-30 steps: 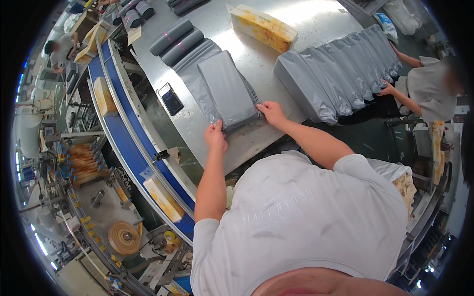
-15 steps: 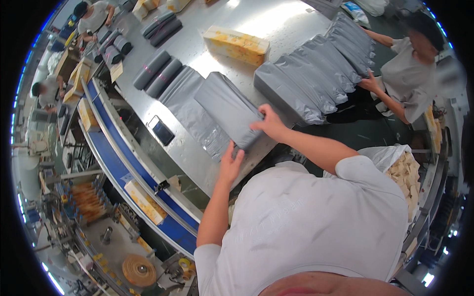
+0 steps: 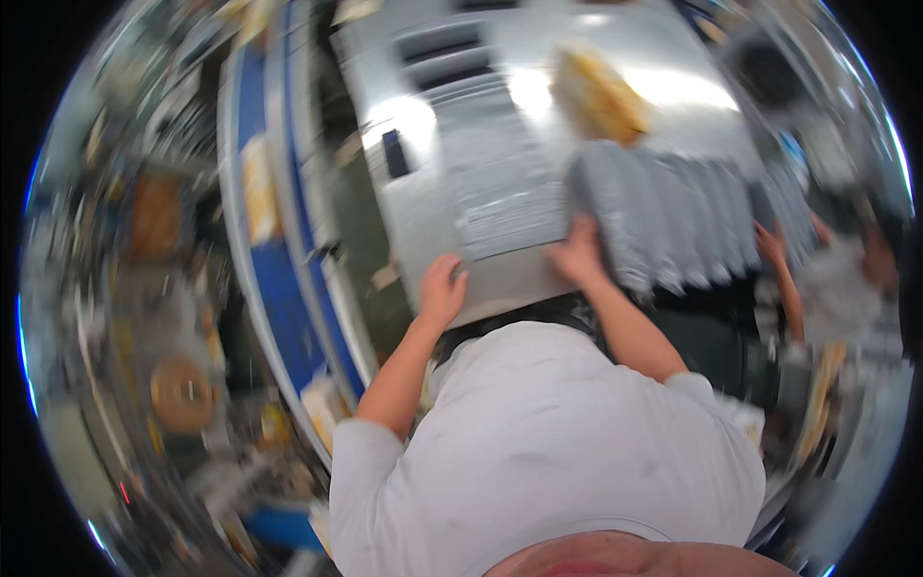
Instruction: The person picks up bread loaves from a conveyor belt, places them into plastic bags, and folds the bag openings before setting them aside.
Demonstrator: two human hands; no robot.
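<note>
A pile of flat grey plastic bags [image 3: 500, 163] lies on the metal table in front of me. At its near left corner is my left hand [image 3: 443, 291], thumb apart from the curved fingers and nothing held. My right hand [image 3: 578, 254] is open by the pile's near right corner, its fingers close to the row of wrapped grey packages [image 3: 673, 216]. Blur hides whether those fingers touch the nearest package. The row stands side by side with crinkled bag ends toward my side.
A yellow-and-white pack [image 3: 604, 96] lies farther back, and dark grey rolls [image 3: 444, 56] lie beyond the bags. A phone [image 3: 394, 154] rests near the table's left edge. A blue conveyor [image 3: 288, 308] runs along the left. A co-worker's hand [image 3: 770, 245] is at the row's right part.
The wrapped grey package has left my hands, and the row's left end now reaches beside the bag pile. My hands have moved apart. The whole view has turned.
</note>
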